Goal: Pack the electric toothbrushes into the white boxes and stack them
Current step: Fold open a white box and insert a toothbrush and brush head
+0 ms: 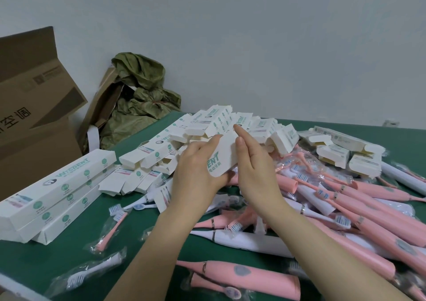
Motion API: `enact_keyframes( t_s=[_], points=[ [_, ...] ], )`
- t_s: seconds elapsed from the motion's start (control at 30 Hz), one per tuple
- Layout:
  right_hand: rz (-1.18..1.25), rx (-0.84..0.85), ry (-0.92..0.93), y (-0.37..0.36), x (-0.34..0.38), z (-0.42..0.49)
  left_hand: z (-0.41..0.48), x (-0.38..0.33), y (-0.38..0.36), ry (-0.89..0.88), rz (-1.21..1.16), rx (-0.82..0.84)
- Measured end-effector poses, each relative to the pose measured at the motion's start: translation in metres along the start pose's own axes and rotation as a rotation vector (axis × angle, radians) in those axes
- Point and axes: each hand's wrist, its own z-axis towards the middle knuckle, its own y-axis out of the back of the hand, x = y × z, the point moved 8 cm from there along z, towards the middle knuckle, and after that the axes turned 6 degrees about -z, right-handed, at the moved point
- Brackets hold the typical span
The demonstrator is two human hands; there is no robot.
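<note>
White box (222,153) is being held just above the pink toothbrush pile (345,208); left hand (196,174) is clamping its near end, thumb over, fingers under. Right hand (253,169) is pressing flat, fingers straight. Judging thin card: light, crushable, so gripping by edges

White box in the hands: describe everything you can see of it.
The white box looks like thin cardboard, long and narrow, with green lettering. It is tilted, far end raised, above the heap of toothbrushes. The left hand grips its near left side; the right hand's straight fingers press its right edge.
</note>
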Motion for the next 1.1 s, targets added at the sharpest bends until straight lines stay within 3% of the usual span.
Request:
enact_keyframes(
  t_s=[0.17, 0.23, 0.4, 0.5, 0.63, 0.77, 0.83, 0.97, 1.1],
  points=[
    [-0.166, -0.003, 0.103, -0.005, 0.007, -0.008, -0.003, -0.004, -0.001, -0.039, -0.05, -0.034],
    [-0.129, -0.001, 0.101, -0.002, 0.007, -0.007, -0.003, -0.006, 0.0, -0.038, -0.039, -0.028],
    [0.311, -0.083, -0.068, 0.015, -0.012, 0.002, 0.022, -0.031, 0.024, -0.148, 0.122, 0.001],
    [0.282, -0.034, -0.237, 0.009, -0.028, -0.003, 0.064, -0.028, 0.071, -0.115, 0.269, -0.002],
    [-0.08, 0.145, -0.13, -0.009, -0.023, -0.012, 0.104, 0.027, 0.146, 0.195, 0.386, 0.071],
    [-0.21, 0.135, -0.028, -0.013, -0.012, -0.011, 0.097, 0.107, 0.188, 0.576, 0.695, 0.234],
    [-0.265, 0.148, 0.006, -0.014, -0.012, -0.012, 0.08, 0.14, 0.197, 0.741, 0.724, 0.292],
    [-0.316, 0.146, 0.023, -0.014, -0.016, -0.014, 0.05, 0.177, 0.202, 0.954, 0.633, 0.37],
    [-0.382, 0.145, 0.032, -0.015, -0.02, -0.011, 0.042, 0.184, 0.202, 0.992, 0.581, 0.333]
  ],
)
